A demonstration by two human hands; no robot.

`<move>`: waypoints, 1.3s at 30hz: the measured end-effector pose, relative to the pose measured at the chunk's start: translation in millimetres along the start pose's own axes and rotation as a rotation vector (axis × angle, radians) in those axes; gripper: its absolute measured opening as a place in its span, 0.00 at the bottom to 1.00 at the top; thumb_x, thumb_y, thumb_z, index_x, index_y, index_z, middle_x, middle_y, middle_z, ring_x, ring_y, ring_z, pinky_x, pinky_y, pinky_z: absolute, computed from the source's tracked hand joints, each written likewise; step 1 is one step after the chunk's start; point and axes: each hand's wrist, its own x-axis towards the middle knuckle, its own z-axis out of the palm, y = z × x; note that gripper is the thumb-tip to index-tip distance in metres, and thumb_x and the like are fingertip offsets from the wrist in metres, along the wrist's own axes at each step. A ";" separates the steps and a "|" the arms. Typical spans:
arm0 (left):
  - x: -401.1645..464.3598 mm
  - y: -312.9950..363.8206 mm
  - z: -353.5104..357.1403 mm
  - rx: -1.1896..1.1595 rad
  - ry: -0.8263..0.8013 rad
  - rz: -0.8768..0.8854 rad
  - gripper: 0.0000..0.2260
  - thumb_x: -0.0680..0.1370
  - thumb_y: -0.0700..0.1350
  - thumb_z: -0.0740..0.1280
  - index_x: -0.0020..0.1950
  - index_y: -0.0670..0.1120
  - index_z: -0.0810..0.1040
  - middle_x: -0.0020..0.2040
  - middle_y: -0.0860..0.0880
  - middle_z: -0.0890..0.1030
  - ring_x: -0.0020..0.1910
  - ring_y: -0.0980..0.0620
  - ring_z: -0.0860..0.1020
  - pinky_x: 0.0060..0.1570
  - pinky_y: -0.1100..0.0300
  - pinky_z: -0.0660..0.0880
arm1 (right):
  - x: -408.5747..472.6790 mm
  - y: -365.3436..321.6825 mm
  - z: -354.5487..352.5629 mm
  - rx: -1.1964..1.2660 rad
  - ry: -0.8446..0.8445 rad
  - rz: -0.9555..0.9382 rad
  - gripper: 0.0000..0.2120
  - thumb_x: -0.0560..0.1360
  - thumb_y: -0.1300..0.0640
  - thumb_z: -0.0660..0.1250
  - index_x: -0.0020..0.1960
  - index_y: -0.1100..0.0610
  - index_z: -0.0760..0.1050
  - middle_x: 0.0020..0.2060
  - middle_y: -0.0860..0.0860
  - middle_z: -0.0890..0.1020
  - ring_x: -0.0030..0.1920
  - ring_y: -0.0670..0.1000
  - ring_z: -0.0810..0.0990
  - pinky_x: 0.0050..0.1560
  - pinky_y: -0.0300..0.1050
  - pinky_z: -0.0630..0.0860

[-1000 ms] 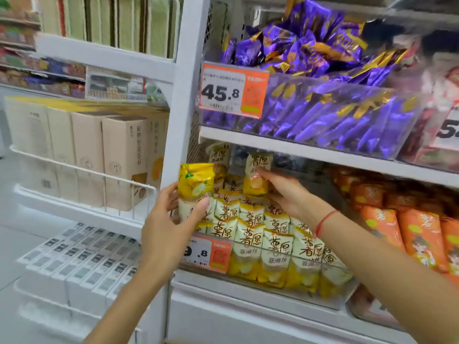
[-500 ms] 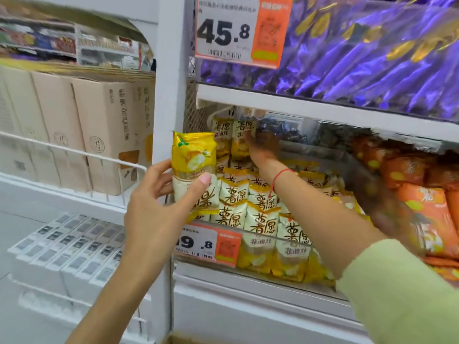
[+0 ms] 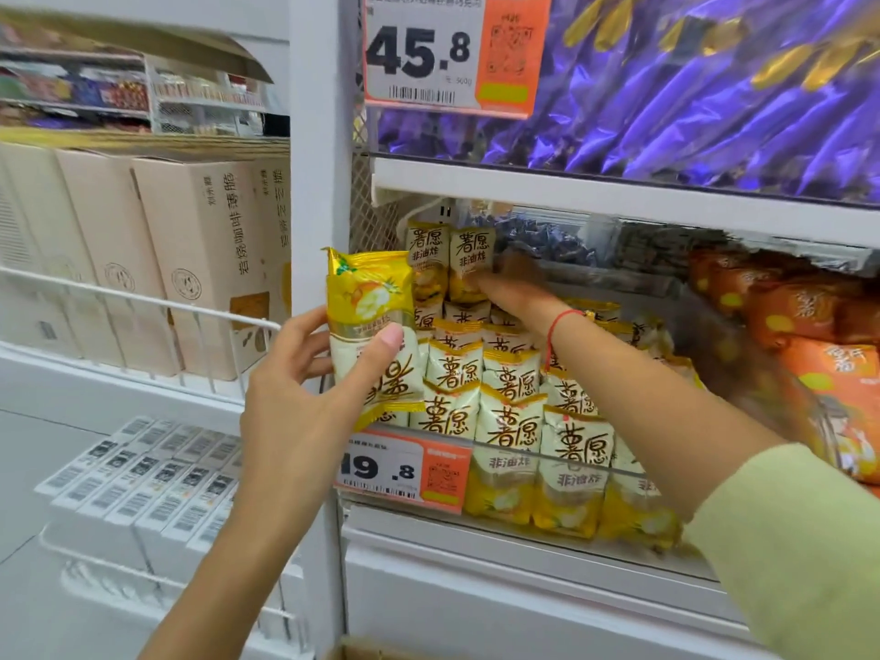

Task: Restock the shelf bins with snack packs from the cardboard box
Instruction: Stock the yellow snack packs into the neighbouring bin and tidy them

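Observation:
The clear shelf bin [image 3: 528, 453] is packed with rows of yellow-and-white snack packs [image 3: 512, 416]. My left hand [image 3: 295, 407] grips a small stack of the same packs [image 3: 369, 321] upright, just in front of the bin's left end. My right hand [image 3: 516, 295] reaches deep into the bin, and its blurred fingers hold the lower part of an upright pack [image 3: 472, 254] in the back row. A corner of the cardboard box [image 3: 362, 652] shows at the bottom edge.
An orange 49.8 price tag [image 3: 405, 471] hangs on the bin front. Purple packs [image 3: 690, 102] fill the bin above and orange packs [image 3: 805, 326] the bin to the right. Beige cartons [image 3: 190, 259] stand behind a wire rail at left, with white boxes [image 3: 143, 473] below them.
My right hand has gone from the middle of the bin to the back row with a pack. My left hand keeps its stack and has lifted slightly. The view has come closer.

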 end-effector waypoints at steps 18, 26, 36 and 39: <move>-17.4 35.3 14.5 -0.482 -0.141 -0.424 0.12 0.75 0.46 0.69 0.56 0.45 0.77 0.52 0.48 0.84 0.51 0.53 0.82 0.55 0.58 0.77 | -190.1 -45.7 -69.4 0.492 -0.372 0.042 0.17 0.75 0.40 0.62 0.59 0.49 0.75 0.55 0.45 0.79 0.53 0.44 0.79 0.58 0.44 0.76; -46.2 46.0 34.5 -0.366 -0.214 -0.322 0.28 0.63 0.55 0.77 0.62 0.50 0.76 0.49 0.56 0.84 0.53 0.55 0.81 0.57 0.54 0.75 | -230.8 -24.3 -96.5 0.905 -0.396 0.211 0.25 0.66 0.52 0.75 0.62 0.53 0.74 0.52 0.47 0.84 0.50 0.47 0.83 0.47 0.40 0.77; -57.1 41.0 50.1 0.177 -0.043 0.043 0.18 0.67 0.69 0.64 0.51 0.62 0.74 0.48 0.62 0.78 0.50 0.65 0.75 0.43 0.67 0.70 | -214.0 -29.7 -100.8 0.754 -0.550 0.131 0.16 0.76 0.52 0.67 0.62 0.51 0.76 0.60 0.48 0.80 0.60 0.52 0.78 0.62 0.50 0.74; -49.7 27.5 47.3 0.341 -0.031 0.277 0.18 0.72 0.71 0.58 0.56 0.64 0.70 0.56 0.66 0.72 0.58 0.65 0.69 0.54 0.65 0.67 | -194.6 -27.5 -102.6 0.691 -0.547 0.035 0.16 0.77 0.55 0.65 0.64 0.51 0.75 0.58 0.48 0.81 0.57 0.50 0.80 0.61 0.48 0.75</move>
